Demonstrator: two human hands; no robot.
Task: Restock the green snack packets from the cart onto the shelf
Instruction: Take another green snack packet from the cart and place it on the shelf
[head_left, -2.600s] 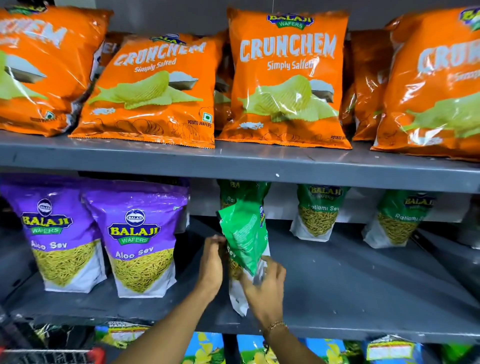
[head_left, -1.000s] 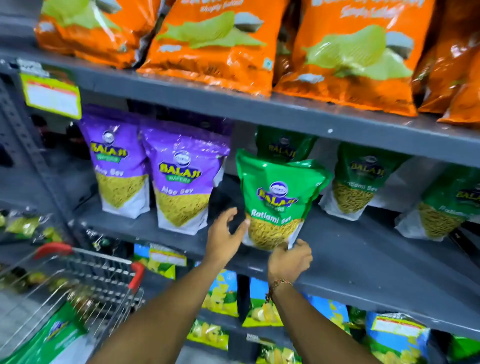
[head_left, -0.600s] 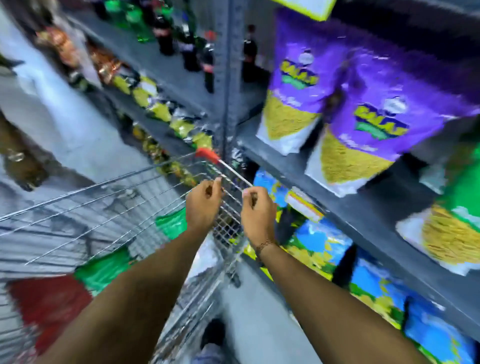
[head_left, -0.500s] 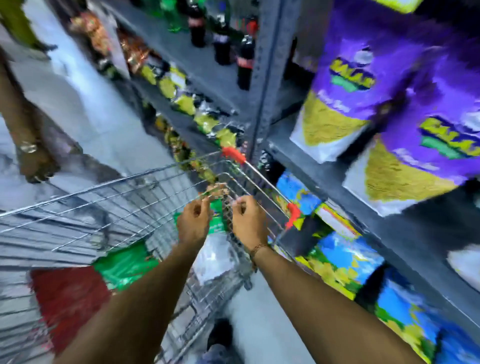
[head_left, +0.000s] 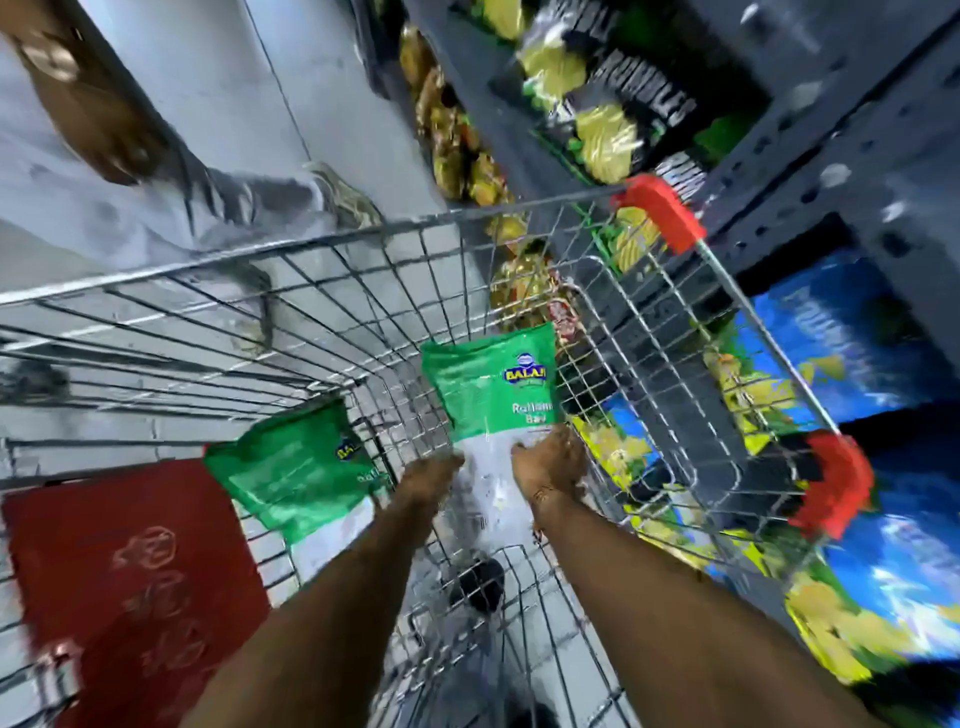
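Note:
I look down into a wire cart (head_left: 322, 244). A green and white Ratlami Sev packet (head_left: 491, 389) stands against the cart's far right corner. My left hand (head_left: 431, 475) and my right hand (head_left: 548, 465) both close on its clear lower part, one on each side. A second green packet (head_left: 296, 467) lies in the cart to the left, untouched.
A red bag (head_left: 130, 582) lies at the cart's left. Red corner guards (head_left: 657, 210) mark the cart's right rim. Grey shelving (head_left: 831, 135) with blue and yellow packets (head_left: 857, 332) runs along the right. Another person's arm (head_left: 88, 104) shows at top left.
My hands left the shelf, swung down past the cart's rim and now hold a green packet inside the cart. The view turned from the shelf to the cart.

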